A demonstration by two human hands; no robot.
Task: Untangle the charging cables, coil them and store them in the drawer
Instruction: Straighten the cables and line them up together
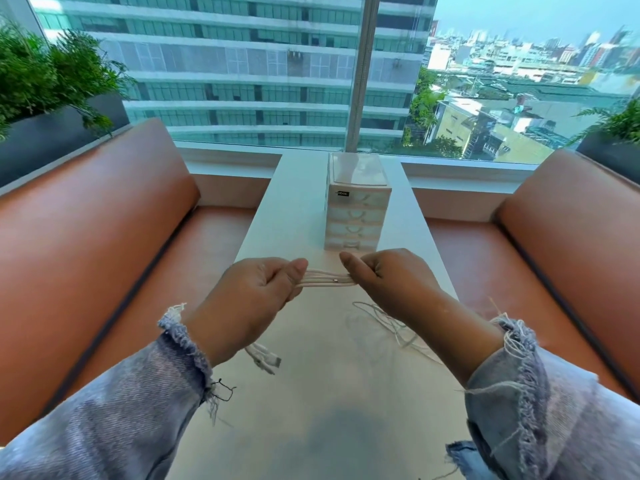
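Pinching white cables (pixel 325 279) taut between curled fingers, left hand (pixel 258 289), right hand (pixel 388 282), drawer unit (pixel 356 209) beyond

Small black label (pixel 343 193), upper left front of the drawer unit (pixel 356 220): white letters ending in "box"; leading characters illegible.

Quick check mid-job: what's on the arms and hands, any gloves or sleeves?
The left hand and right hand are bare: no gloves, rings or watch in view. The left sleeve and right sleeve are pale, washed-out blue denim with raw, frayed cuffs trailing loose white threads; a dark thread hangs from the left cuff.
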